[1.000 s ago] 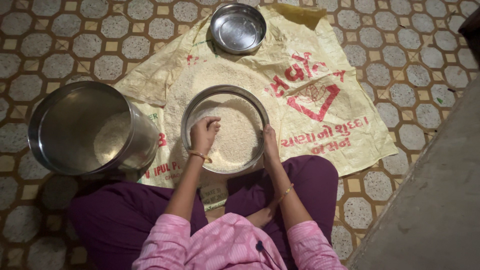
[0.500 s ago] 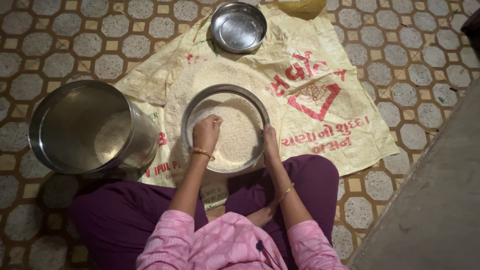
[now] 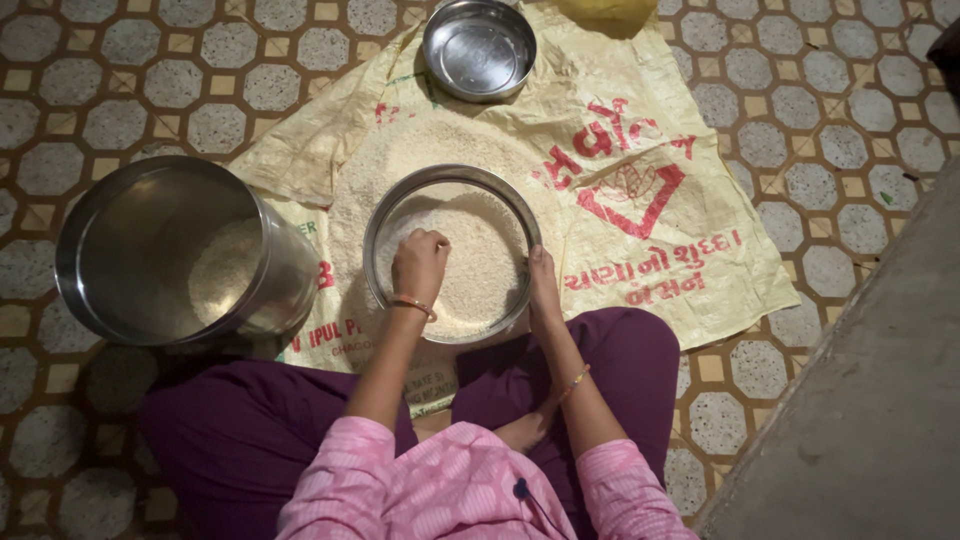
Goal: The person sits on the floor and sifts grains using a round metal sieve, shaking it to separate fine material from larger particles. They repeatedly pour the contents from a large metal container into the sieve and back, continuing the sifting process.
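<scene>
1. The left hand (image 3: 420,265) rests curled in the rice (image 3: 480,262), pinching grains; the right hand (image 3: 543,290) grips the round steel sieve (image 3: 385,215) by its rim.
2. Beneath lies a yellow sack (image 3: 640,120) with red print.
3. Left stands a steel drum (image 3: 130,250); beyond, a small steel bowl (image 3: 478,50).

The fingertips of the left hand (image 3: 420,263) are buried in the rice (image 3: 478,262), so their grip cannot be told. Part of the pan (image 3: 452,254) rim is covered by the right hand (image 3: 543,285), whose palm is hidden. The small bowl (image 3: 478,48) is cut off by the top edge. The sack (image 3: 640,200) print is partly hidden under spilled rice and the drum (image 3: 170,255). The drum's base is hidden.
</scene>
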